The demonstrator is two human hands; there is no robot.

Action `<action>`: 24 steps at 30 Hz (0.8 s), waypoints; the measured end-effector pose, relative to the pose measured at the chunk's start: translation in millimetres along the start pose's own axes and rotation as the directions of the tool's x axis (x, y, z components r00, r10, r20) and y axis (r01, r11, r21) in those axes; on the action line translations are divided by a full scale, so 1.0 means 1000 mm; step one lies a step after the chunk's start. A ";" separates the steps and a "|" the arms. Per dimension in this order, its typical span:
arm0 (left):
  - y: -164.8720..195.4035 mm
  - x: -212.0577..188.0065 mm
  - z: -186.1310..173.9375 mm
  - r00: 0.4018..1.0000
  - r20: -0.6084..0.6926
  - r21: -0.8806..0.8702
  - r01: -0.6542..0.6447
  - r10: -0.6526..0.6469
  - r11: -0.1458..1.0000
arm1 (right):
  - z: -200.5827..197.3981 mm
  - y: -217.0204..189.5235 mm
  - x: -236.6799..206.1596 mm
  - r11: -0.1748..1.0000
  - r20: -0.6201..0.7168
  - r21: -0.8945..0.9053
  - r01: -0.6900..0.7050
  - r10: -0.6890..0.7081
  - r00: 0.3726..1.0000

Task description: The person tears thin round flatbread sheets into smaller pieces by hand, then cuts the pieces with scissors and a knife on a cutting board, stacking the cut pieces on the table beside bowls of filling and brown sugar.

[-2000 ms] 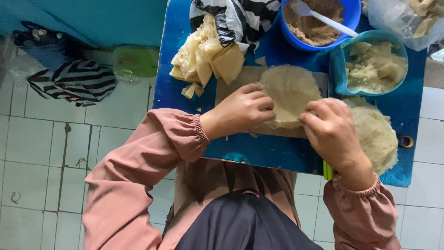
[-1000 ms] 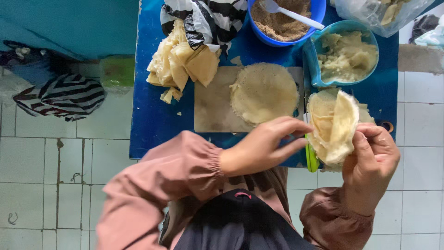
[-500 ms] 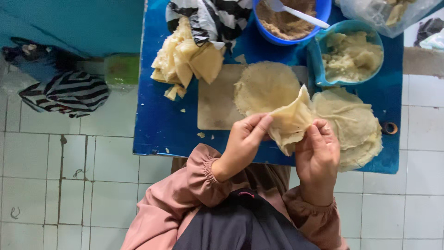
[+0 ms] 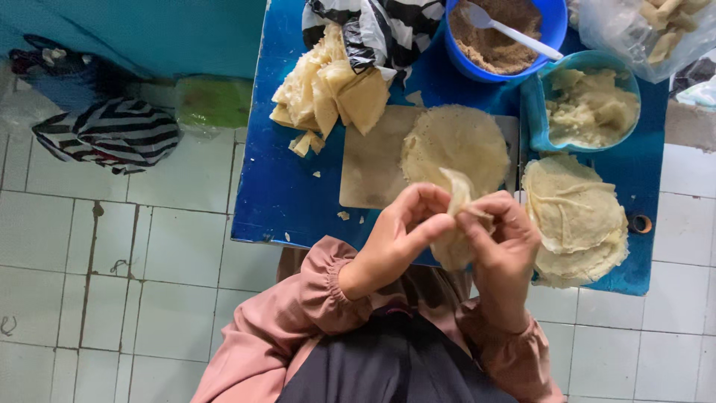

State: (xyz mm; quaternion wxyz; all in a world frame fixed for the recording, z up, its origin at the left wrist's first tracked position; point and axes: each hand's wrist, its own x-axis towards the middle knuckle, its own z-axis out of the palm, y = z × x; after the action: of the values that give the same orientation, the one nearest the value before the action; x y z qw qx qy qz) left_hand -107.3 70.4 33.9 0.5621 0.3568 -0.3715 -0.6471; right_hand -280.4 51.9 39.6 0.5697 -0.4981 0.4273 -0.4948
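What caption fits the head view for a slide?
Both hands, left hand and right hand, pinch a thin wrapper above a blue table.

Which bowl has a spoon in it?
The dark blue bowl with brown filling holds the white spoon. The light blue bowl of pale dough has none.

A thin, pale yellow wrapper sheet (image 4: pixel 455 224), crumpled and half folded, is held upright above the table's near edge.

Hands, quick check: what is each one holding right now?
Left hand: closed on the thin round wrapper, pinching its edge.
Right hand: closed on the same wrapper.
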 end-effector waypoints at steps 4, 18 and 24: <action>-0.010 0.002 -0.009 0.998 -0.062 0.178 -0.013 0.024 0.984 | 0.010 0.000 -0.003 0.999 -0.039 0.053 0.005 -0.003 0.999; -0.009 -0.012 -0.010 0.977 -0.193 0.180 -0.059 0.094 0.982 | 0.000 0.010 0.008 0.876 0.076 0.407 -0.257 0.248 0.966; -0.010 -0.007 -0.028 0.916 -0.371 -0.379 -0.298 0.151 0.876 | -0.010 0.028 0.008 0.665 -0.074 0.704 -0.250 0.419 0.905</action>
State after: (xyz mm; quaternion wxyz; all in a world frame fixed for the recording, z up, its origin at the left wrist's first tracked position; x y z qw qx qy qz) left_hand -86.5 76.2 12.8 0.7527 0.2815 -0.1603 -0.5731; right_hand -284.9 43.1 10.4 0.7396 -0.1064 0.3637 -0.5562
